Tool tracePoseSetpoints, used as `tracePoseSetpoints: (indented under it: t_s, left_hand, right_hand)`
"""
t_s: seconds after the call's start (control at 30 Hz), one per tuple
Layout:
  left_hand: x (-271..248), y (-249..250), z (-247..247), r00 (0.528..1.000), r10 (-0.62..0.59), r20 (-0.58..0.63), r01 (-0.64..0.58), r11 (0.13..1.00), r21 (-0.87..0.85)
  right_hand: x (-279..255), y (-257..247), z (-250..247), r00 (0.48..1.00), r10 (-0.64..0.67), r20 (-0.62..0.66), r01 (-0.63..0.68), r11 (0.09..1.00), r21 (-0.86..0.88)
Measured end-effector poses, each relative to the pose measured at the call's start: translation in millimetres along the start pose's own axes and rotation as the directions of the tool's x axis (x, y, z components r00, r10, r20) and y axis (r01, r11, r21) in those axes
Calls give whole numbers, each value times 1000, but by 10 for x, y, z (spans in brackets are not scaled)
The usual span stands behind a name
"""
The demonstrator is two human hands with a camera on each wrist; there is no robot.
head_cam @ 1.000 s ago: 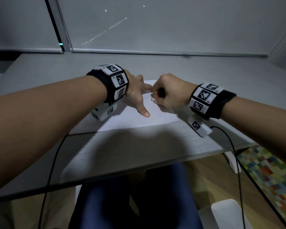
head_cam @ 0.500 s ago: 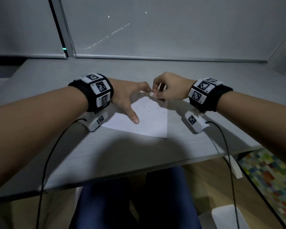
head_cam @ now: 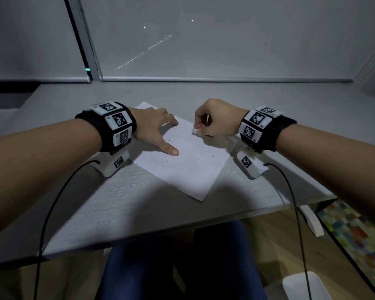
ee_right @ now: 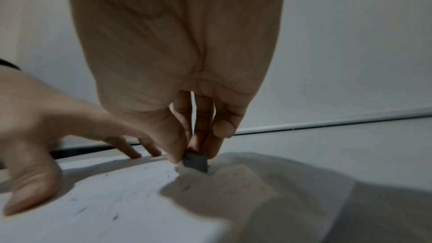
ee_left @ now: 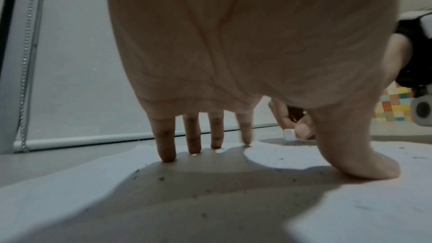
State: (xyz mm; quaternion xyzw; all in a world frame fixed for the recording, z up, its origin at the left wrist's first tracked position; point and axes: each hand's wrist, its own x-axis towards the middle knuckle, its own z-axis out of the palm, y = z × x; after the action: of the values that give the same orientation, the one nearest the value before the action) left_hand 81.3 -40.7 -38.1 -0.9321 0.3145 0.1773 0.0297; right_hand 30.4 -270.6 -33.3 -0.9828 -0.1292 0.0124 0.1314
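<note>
A white sheet of paper (head_cam: 188, 167) lies askew on the grey desk (head_cam: 121, 204), dotted with dark crumbs. My left hand (head_cam: 158, 131) presses it flat with spread straight fingers (ee_left: 167, 143) and thumb. My right hand (head_cam: 212, 122) pinches a small white eraser (head_cam: 194, 131) between thumb and fingertips, its lower end touching the paper near the right edge. In the right wrist view the eraser (ee_right: 195, 162) looks dark and sits at the paper's (ee_right: 105, 200) edge. The eraser (ee_left: 288, 134) also shows past my left thumb.
A window with a lowered blind (head_cam: 204, 40) stands behind the desk. Black cables (head_cam: 52, 204) run from both wrist units over the front edge. A colourful rug (head_cam: 359, 241) and a white bin (head_cam: 305, 286) lie on the floor at the right.
The paper has turned on the desk, its near corner now pointing toward me. Both hands drew apart; the right hand with the eraser moved right to the paper's edge.
</note>
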Motion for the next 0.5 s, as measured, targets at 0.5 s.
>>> tracePoseSetpoints:
  t_s: [0.5]
  left_hand:
    - [63,-52,-34,995,62,78,-61,998,-24]
  right_hand:
    - [66,-152,59,999,-48,7,48,999,18]
